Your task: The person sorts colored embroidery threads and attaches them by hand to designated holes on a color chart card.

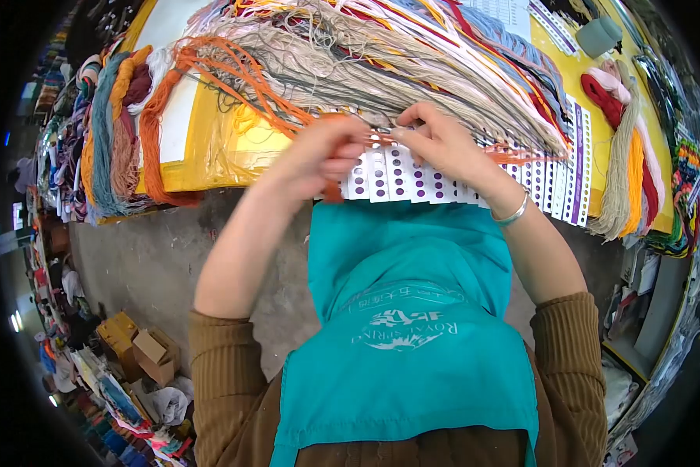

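Orange thread (pixel 268 97) runs from a bundle at the table's left to my left hand (pixel 323 152), whose curled fingers hold it, slightly blurred. Close beside it, my right hand (pixel 447 148) pinches the orange strands with thumb and index finger. Beneath both hands lie white cards with rows of purple dots (pixel 397 175), set side by side along the table's front edge. Many long beige, grey, red and white threads (pixel 412 70) spread across the table behind the hands. Orange strand ends (pixel 517 156) lie right of my right hand, over the cards.
Coloured skeins (pixel 109 132) hang over the left edge of the yellow table (pixel 225 159), and more skeins (pixel 626 148) lie at the right. A grey-green cup (pixel 599 36) stands at the back right. Cardboard boxes (pixel 155 354) are on the floor at the left.
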Motion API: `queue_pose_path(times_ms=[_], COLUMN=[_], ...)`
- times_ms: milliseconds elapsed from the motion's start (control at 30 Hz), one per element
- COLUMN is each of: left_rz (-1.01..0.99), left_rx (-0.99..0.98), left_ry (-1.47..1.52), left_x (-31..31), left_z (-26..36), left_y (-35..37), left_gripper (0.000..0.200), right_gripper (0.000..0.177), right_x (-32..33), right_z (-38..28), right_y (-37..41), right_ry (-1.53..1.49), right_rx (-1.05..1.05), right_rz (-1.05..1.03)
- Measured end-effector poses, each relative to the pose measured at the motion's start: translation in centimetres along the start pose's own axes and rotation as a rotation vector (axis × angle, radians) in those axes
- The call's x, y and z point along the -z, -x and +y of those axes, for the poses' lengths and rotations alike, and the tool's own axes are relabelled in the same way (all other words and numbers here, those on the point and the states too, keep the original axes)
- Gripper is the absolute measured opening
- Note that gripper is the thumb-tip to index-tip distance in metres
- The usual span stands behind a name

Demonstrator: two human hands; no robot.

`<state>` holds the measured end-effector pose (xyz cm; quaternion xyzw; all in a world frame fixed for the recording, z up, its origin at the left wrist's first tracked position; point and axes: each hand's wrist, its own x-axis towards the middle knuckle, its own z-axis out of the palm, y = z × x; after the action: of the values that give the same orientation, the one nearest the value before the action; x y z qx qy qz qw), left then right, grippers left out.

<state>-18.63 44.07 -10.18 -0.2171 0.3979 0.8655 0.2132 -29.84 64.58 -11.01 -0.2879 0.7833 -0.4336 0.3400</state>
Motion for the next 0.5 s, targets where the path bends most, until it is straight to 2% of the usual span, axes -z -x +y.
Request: queue_pose_path(times_ms=[67,133,167,200,267,367,467,500], left_rz=[-0.192,0.144,0.275,0.358,-0.019,0.39,0.884,0.832], left_rx=[0.022,-0.076,-0.136,-0.244,-0.401,-0.76,-0.964,-0.877], left_ry=[0.113,-0.007,0.122,0.118,0.055,0.124,0.085,-0.079], left_x=[3.8,6.5,8.1,8.9,15.7,15.1,12.2,11.4], left_z=[2.4,5.9,8.0,10.3,15.1,18.6,17.0,15.7], left_y=[3.0,7.0,8.6,9.7,11.4,11.4,7.5,7.5], left_gripper=[0.022,0.026,0.025,0.024,0.013,0.011,0.017,0.021], right_gripper=[0.044,0.043,0.043,0.043,0.043,0.043,0.042,0.042], right_x=[0.3,0.4,0.4,0.5,0.3,0.2,0.2,0.1], right_z=[-0.4,-0.9,-1.5,-1.6,-1.6,-1.7,-1.7,-1.6], right_y=[0.2,0.4,0.5,0.5,0.4,0.5,0.7,0.7], right_ry=[0.096,0.195,0.214,0.217,0.222,0.23,0.231,0.229], right_rx=[-0.006,0.015,-0.007,-0.012,-0.021,-0.031,-0.002,0.001], right_rz=[-0.017,-0.043,-0.047,-0.045,-0.048,-0.041,-0.032,-0.018])
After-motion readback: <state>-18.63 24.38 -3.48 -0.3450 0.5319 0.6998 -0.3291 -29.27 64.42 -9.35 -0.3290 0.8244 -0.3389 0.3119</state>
